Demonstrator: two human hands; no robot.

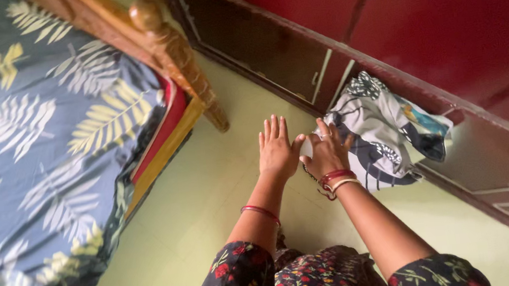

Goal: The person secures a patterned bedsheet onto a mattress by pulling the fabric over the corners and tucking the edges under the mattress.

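Your left hand (277,149) was stretched out flat near the middle of the frame, fingers straight and close together, palm down, holding nothing. Its thumb side sat just beside your right hand (326,152), the two almost touching. Your right hand was curled, its fingers closed on the edge of a patterned cloth (386,132), with a small white patch showing between thumb and forefinger; whether that was part of the cloth or something else, you could not tell from this view.

The cloth, white and grey with dark leaf shapes and a bit of blue and yellow, lay bunched to the right of centre, hanging out of a dark red cabinet (417,12) that filled the upper right of the frame. Its lower part rested by the cabinet's bottom rail, against the pale green floor (209,192).

Red bangles ringed both your wrists, with one pale bangle added on the right. Your dark floral sleeves showed at the bottom of the frame.

In the upper left stood a bed (162,39) with a carved wooden frame, covered by a blue sheet (27,135) printed with white and yellow leaves, well apart from your hands.
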